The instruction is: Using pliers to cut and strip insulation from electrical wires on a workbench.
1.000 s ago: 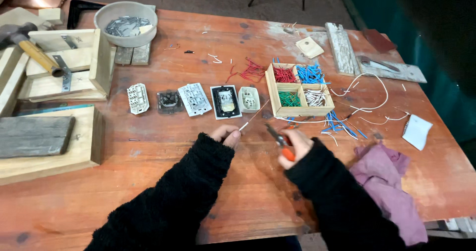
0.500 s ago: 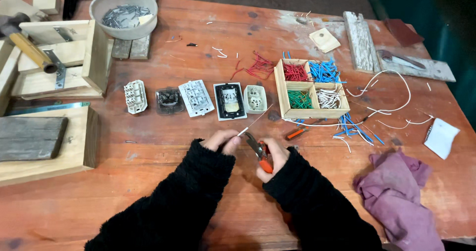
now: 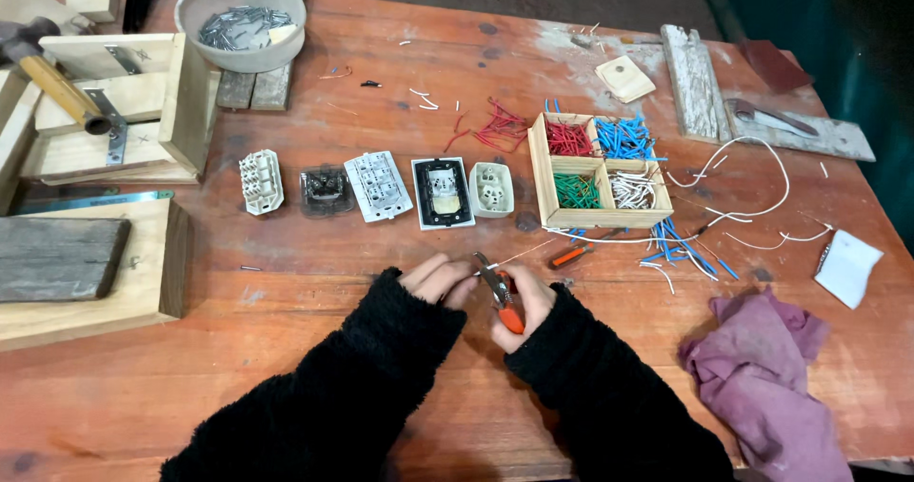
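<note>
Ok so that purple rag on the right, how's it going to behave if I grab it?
The rag lies crumpled in soft folds, so it will probably go floppy and droop from wherever you pinch it. It looks like thin cloth, likely light. It drapes over the table edge, so a push would probably bunch it or slide it off.

Both hands (image 3: 481, 296) meet, fingers apparently pinched, black sleeves converging.

Sockets (image 3: 376, 186) lie left of the divided box (image 3: 598, 170), bowl (image 3: 242, 20) behind.
</note>
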